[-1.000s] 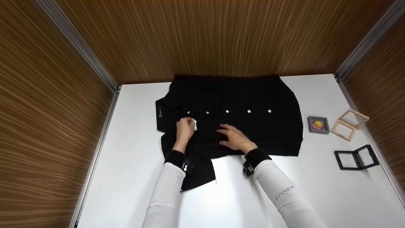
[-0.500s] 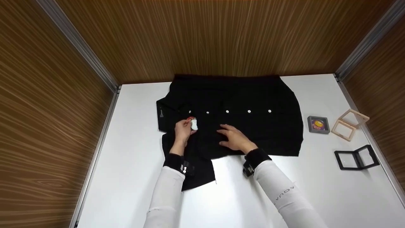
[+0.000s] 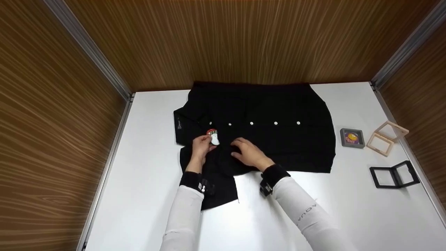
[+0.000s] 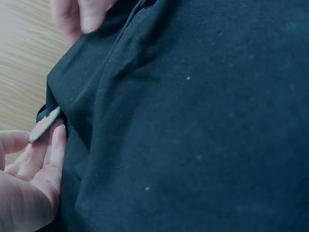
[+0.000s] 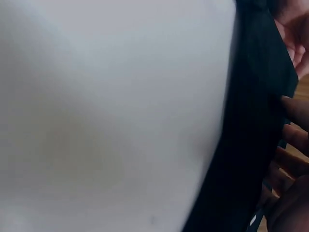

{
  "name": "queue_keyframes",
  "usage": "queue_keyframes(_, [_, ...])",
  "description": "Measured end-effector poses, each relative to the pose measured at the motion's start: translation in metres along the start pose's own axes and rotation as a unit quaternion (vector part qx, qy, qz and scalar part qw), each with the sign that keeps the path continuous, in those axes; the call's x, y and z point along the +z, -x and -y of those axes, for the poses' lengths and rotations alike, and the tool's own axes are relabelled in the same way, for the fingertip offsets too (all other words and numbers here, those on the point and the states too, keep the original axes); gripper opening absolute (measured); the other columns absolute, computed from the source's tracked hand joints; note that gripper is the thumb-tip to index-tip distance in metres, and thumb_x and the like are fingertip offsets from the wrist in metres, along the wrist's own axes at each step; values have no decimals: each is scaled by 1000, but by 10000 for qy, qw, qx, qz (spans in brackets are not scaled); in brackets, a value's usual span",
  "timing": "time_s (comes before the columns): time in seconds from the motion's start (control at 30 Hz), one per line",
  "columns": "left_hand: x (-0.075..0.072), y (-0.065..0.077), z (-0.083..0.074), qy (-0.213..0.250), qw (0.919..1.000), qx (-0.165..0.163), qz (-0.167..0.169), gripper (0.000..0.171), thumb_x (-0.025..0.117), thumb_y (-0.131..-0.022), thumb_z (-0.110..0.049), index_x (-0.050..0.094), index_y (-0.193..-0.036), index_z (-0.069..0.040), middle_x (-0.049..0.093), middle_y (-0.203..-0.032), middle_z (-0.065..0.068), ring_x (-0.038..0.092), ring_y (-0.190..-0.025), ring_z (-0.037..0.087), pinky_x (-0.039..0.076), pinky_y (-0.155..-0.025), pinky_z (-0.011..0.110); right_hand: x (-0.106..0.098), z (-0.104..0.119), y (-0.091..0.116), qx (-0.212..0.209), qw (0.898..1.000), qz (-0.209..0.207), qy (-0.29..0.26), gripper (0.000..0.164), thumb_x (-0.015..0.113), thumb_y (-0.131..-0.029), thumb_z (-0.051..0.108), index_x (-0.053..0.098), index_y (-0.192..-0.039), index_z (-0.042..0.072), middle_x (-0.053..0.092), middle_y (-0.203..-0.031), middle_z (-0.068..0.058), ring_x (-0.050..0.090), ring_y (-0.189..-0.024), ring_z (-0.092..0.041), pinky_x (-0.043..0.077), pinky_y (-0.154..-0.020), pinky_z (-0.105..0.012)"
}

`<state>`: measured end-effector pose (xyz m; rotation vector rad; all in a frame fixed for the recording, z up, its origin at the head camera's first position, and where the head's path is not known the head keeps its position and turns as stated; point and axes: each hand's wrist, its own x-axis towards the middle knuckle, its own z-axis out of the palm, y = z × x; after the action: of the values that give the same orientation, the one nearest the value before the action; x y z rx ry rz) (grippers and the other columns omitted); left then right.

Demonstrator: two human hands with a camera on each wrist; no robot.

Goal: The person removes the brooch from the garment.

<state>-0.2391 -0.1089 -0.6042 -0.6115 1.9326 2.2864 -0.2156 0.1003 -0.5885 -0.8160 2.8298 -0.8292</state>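
Note:
A black shirt with a row of white buttons lies across the white table, its collar to the left. My left hand pinches a small flat badge, red at the top and white below, over the shirt front near the collar. In the left wrist view, the badge appears thin and edge-on between thumb and fingers, close to a fold of cloth. My right hand is just right of the badge, its fingers slightly bent over the shirt with the thumb apart. The right wrist view shows those fingertips beside the cloth.
To the right stand a grey frame with a colourful piece inside, an open beige frame and an open black frame. A sleeve hangs toward me. Wood-grain walls enclose the table.
The left hand has shifted slightly, so the badge it pinches, at first mostly hidden, now shows its red and white face. The right hand has moved left toward it.

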Motion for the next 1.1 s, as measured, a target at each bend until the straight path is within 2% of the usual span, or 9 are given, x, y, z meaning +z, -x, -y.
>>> queue_keyframes(0.17, [-1,-2,3,-70,10000,-2,-38,22,53,-97,-1,62,-112,14,60,-101,15,64,-76,17,58,-73,30,9,13,-9,-168,9998,36,-34,44,64,-96,27,57,-135,6,53,-136,-13,50,-126,-27,39,-106,-39])
queue_keyframes(0.4, [-1,-2,4,-74,10000,-25,39,20,52,-98,2,60,-110,15,60,-102,16,63,-82,19,57,-76,31,18,20,-22,79,9992,328,208,53,57,-100,36,47,-146,11,42,-149,-13,39,-137,-28,33,-111,-39])
queue_keyframes(0.63, [1,-1,1,-271,9996,-75,59,19,52,-97,3,60,-109,15,62,-100,16,63,-82,19,56,-76,30,21,24,-30,263,9979,454,378,55,52,-102,39,43,-149,13,44,-147,-11,40,-136,-29,33,-111,-41])
queue_keyframes(0.9, [1,-2,2,-458,9989,-21,93,15,51,-97,4,61,-103,14,60,-94,12,62,-79,18,56,-74,29,24,24,-36,218,9959,466,749,53,51,-102,40,46,-147,14,47,-144,-11,41,-133,-31,35,-109,-43])
queue_keyframes(1.1, [1,-2,1,-476,9987,-47,196,17,50,-96,6,60,-105,15,61,-97,15,63,-81,18,56,-74,28,26,23,-35,154,9955,466,810,53,52,-101,40,47,-147,13,47,-143,-12,42,-132,-32,35,-108,-44])
